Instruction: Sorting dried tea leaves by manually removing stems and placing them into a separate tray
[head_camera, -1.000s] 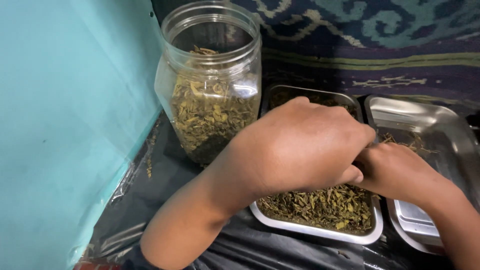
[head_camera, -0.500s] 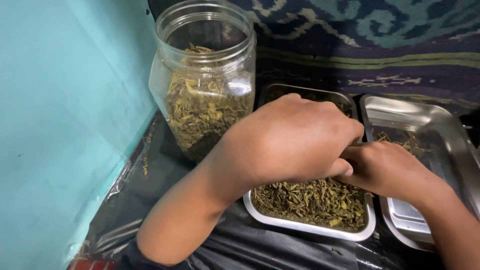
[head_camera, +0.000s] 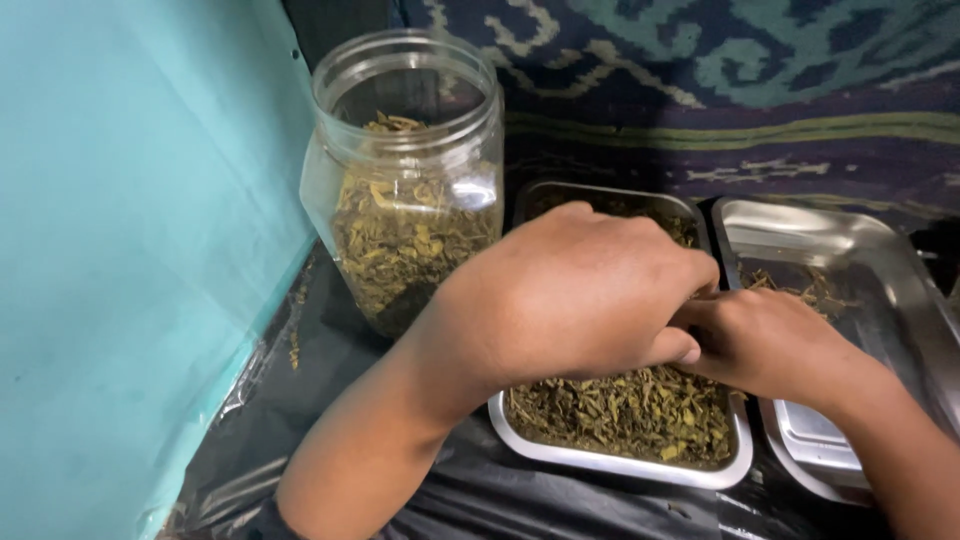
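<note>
Two hands meet over a steel tray (head_camera: 620, 462) heaped with dried green leaves (head_camera: 625, 415); the left hand (head_camera: 570, 295) arches palm-down above the tray's middle, its fingers curled in toward the right hand (head_camera: 770, 340), which comes in from four o'clock and touches it at the fingertips; whether either hand pinches any leaves I cannot tell (the fingertips are hidden under the left hand's knuckles). The leaves fill the tray from its near rim at six o'clock to the far end at twelve o'clock, where a strip shows beyond the left hand. At ten o'clock from the hands stands a clear plastic jar (head_camera: 405, 180), lid off, upright, more than half full of the same dried leaves; it sits just beside the tray's far left corner. At three o'clock lies a second steel tray (head_camera: 850, 240), mostly bare, with a few leaf scraps (head_camera: 805, 290) near the right hand. All rest on black plastic sheeting (head_camera: 330, 370); a teal wall (head_camera: 130, 250) runs along nine o'clock, and patterned cloth (head_camera: 720, 90) hangs at twelve.
</note>
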